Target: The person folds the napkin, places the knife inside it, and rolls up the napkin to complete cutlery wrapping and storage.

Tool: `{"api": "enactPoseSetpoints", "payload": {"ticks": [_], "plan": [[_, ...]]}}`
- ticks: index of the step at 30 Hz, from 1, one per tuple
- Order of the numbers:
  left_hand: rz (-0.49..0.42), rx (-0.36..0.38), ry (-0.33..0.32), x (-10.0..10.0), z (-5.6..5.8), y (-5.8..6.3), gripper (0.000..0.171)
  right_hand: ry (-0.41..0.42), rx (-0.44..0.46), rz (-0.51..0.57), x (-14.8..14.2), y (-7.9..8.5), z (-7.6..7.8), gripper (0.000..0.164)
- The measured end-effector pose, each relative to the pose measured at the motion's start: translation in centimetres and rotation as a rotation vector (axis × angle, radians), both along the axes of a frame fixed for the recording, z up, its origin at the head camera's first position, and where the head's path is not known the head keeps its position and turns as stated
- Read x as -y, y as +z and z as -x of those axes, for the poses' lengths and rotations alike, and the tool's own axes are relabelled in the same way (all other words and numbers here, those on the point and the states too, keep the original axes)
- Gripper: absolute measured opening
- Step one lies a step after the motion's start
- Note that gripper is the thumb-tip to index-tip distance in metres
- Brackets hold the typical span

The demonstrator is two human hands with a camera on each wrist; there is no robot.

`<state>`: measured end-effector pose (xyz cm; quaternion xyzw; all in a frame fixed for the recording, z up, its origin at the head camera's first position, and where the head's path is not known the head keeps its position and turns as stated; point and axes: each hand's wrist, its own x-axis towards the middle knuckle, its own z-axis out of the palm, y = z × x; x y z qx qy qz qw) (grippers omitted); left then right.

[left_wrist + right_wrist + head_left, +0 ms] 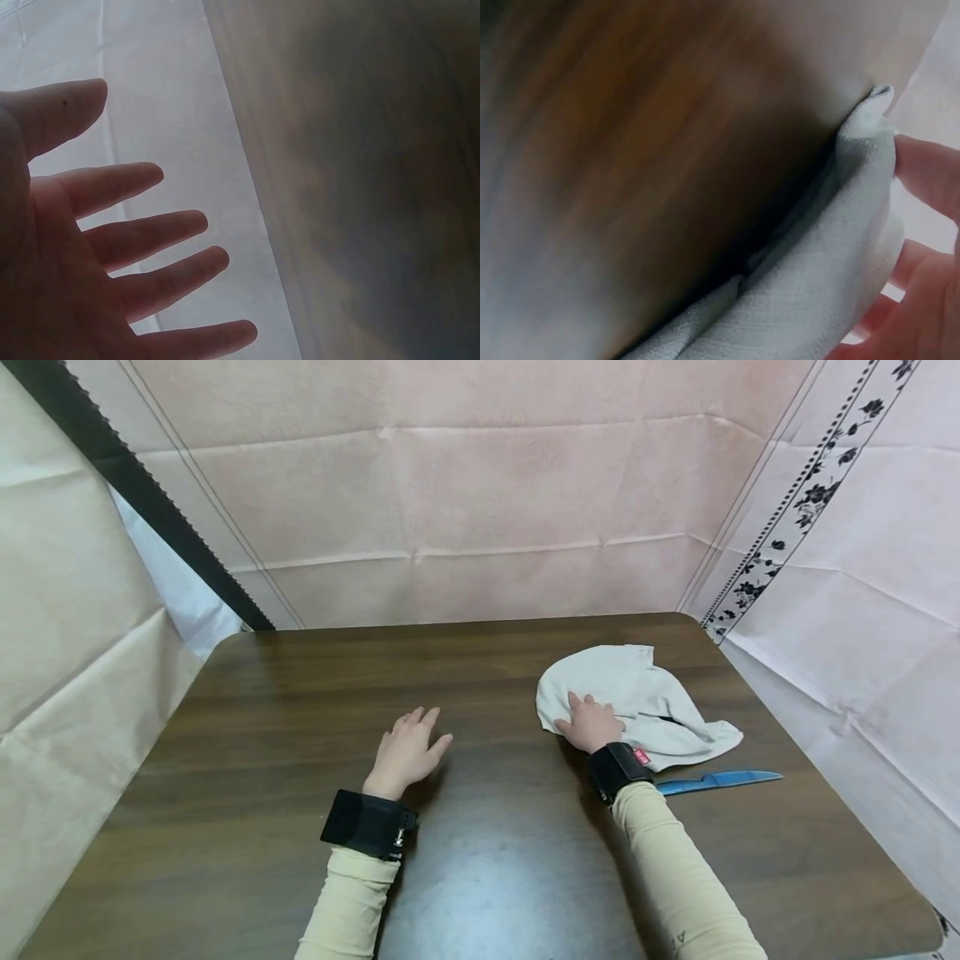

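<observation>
A crumpled white cloth [637, 681] lies on the wooden table at the right, with a small dark gap among its folds. My right hand [592, 724] rests on its near left side, fingers spread over the fabric. In the right wrist view the thumb and fingertips lie against the bunched cloth [810, 255]. A blue knife [720, 780] lies just in front of the cloth, its left end hidden behind the right wrist. Near the middle of the table is my left hand [405, 753], palm down with fingers spread and nothing in it. The left wrist view shows the same hand [82, 255] with its fingers apart.
The brown wooden table [247, 760] has rounded corners. Pale creased sheets [487, 502] hang behind it and at both sides, one with a black floral band [817, 493]. Both wrists carry black straps [367, 824].
</observation>
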<state>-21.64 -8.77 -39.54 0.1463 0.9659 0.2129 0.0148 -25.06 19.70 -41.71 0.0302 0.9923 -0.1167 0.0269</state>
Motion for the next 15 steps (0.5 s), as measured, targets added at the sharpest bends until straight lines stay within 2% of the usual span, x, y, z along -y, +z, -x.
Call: {"api": "enactPoseSetpoints", "payload": {"ticks": [15], "plan": [[-0.004,0.019,-0.002,-0.1,-0.1,0.0,0.055,0.055,0.031,-0.009,4.9,0.0,-0.3,0.061]]}}
